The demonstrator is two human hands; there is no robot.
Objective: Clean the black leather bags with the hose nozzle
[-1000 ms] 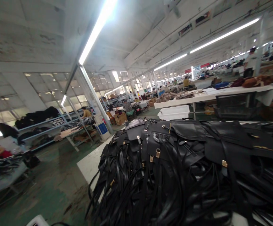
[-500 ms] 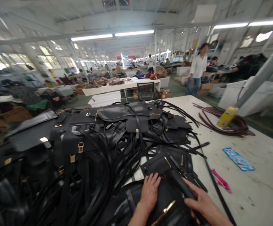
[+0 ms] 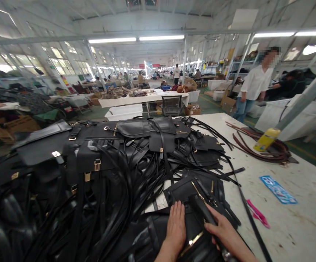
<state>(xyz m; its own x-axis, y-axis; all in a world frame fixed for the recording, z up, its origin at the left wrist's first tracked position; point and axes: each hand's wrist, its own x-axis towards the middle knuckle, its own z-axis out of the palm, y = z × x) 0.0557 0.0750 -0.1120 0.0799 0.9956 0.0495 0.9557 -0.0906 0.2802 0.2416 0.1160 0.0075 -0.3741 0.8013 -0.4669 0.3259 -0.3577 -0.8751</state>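
On a black bag [image 3: 192, 221], the left grip [image 3: 176, 226] lies flat; the right grip [image 3: 223, 232] clasps a black tool [image 3: 202, 209] (partly hidden).

Pouring down cool white from the tubes [image 3: 162, 38] overhead, glaring pale at the windows [image 3: 56, 53] on the left, sinking to near-black among the bags [image 3: 156, 142], bar a soft sheen. Stretched toward the edges, with the pole [image 3: 307, 94] leaning hard; smeared at lower left, hazy in the distance.
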